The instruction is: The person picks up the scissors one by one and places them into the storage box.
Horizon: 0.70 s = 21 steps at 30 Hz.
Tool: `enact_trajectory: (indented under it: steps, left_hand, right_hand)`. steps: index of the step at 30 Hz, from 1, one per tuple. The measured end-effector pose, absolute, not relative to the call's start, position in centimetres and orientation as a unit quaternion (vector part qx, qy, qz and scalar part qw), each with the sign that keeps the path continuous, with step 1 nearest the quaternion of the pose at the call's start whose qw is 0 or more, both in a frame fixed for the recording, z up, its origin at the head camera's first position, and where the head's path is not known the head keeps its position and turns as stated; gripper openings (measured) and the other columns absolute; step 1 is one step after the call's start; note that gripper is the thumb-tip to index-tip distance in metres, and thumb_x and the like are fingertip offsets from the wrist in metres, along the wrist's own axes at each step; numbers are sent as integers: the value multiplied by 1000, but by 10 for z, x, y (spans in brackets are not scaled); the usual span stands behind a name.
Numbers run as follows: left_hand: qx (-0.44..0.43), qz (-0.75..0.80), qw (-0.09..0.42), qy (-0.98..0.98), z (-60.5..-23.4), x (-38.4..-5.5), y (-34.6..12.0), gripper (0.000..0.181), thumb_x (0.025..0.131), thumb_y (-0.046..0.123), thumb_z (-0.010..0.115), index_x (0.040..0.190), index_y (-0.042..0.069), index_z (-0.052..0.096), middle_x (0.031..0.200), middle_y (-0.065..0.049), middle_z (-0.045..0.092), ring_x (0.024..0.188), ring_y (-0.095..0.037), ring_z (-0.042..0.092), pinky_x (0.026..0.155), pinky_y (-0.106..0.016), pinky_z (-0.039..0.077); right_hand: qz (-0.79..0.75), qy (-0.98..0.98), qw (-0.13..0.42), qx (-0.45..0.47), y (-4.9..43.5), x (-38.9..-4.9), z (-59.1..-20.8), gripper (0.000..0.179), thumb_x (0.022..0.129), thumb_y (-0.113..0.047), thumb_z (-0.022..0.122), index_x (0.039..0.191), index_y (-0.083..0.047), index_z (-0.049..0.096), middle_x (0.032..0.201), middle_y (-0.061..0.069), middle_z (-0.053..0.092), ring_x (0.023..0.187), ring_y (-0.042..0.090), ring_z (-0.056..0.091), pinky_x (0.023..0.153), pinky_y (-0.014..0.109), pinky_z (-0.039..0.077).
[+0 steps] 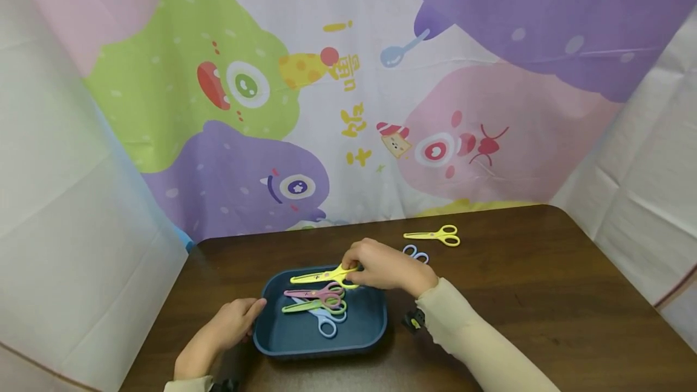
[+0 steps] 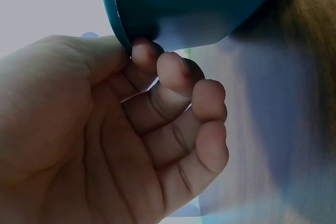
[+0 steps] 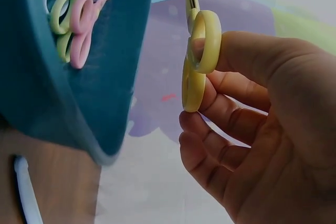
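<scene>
My right hand (image 1: pixel 388 266) pinches a pair of yellow scissors (image 1: pixel 316 276) by its handle loops, over the far side of a dark blue tray (image 1: pixel 367 328). In the right wrist view the thumb is at one loop of these yellow scissors (image 3: pixel 212 40), with their blades pointing away. Inside the tray lie pink scissors (image 1: pixel 302 294), green scissors (image 1: pixel 299 307) and light blue scissors (image 1: pixel 318 312), overlapping one another. My left hand (image 1: pixel 231 323) holds the tray's left rim, thumb on top and index fingertip beneath; its other fingers are loosely bent in the left wrist view.
Another pair of yellow scissors (image 1: pixel 427 235) lies on the brown table (image 1: pixel 523 295), beyond the right hand. Blue scissors (image 1: pixel 420 257) beside it are partly hidden by that hand. A cartoon-printed curtain (image 1: pixel 359 198) hangs behind the table, with pale cloth on both sides.
</scene>
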<state>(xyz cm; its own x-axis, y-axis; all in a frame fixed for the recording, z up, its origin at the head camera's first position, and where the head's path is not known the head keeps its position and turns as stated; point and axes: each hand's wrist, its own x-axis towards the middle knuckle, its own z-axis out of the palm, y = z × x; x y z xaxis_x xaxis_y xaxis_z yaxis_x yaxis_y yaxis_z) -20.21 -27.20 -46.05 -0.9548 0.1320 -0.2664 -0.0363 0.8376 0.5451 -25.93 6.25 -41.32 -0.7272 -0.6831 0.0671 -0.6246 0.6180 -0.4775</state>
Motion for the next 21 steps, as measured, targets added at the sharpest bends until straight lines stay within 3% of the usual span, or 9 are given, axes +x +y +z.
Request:
enact_trajectory:
  steps: [5, 13, 21]
  left_hand:
    - [30, 288, 147, 946, -462, -201, -273, 32, 110, 27, 48, 107, 2, 68, 66, -5, 55, 59, -19, 58, 63, -34, 51]
    - [32, 281, 147, 948, -462, -203, -274, 38, 110, 27, 47, 122, -4, 66, 69, -5, 57, 61, -18, 60, 66, -35, 53]
    - [31, 280, 146, 948, -462, -202, -274, 38, 110, 26, 47, 121, -5, 66, 69, -5, 57, 61, -18, 59, 64, -34, 53]
  right_hand:
    - [-232, 894, 69, -378, 49, -262, -417, 17, 97, -21, 73, 110, -11, 78, 104, -2, 71, 93, 11, 56, 90, 30, 53]
    - [-241, 880, 98, -397, 32, -262, -419, 13, 95, -16, 74, 105, -9, 78, 97, -3, 72, 84, 8, 58, 80, 24, 52]
    - [-240, 878, 118, -396, 23, -261, -423, 15, 95, -19, 75, 105, -8, 78, 97, -3, 72, 81, 5, 58, 77, 21, 51]
